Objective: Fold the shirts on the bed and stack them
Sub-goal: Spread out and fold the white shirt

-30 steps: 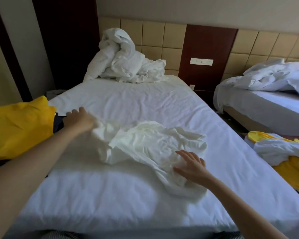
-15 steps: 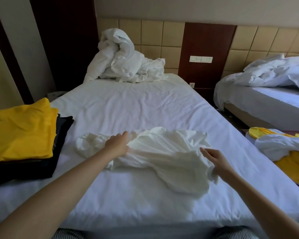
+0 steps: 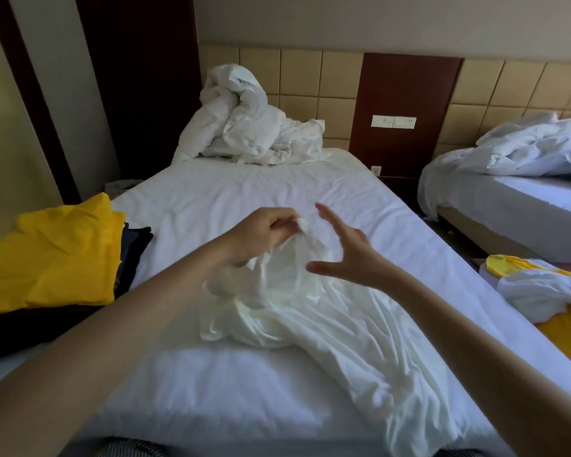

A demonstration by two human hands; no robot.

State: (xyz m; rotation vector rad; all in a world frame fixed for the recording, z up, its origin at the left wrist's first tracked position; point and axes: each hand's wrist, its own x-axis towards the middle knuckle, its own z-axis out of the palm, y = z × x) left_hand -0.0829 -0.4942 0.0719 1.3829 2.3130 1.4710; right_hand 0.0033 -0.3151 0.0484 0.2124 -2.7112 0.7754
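A crumpled white shirt (image 3: 314, 328) lies across the middle of the bed (image 3: 244, 192), one end lifted off the sheet. My left hand (image 3: 264, 235) pinches that raised end, a bit of fabric showing between its fingers. My right hand (image 3: 346, 252) hovers just to the right of it with fingers spread and thumb out, holding nothing. At the bed's left edge sits a stack of folded shirts, a yellow one (image 3: 53, 255) on top of dark ones (image 3: 136, 245).
A bunched white duvet (image 3: 244, 123) is piled at the head of the bed. A second bed (image 3: 515, 199) with rumpled bedding stands to the right. Loose white and yellow garments (image 3: 548, 291) lie at the right edge.
My left hand has lifted one end of the white shirt off the bed. My right hand has let go of the shirt's right edge and moved up beside the left hand, fingers spread.
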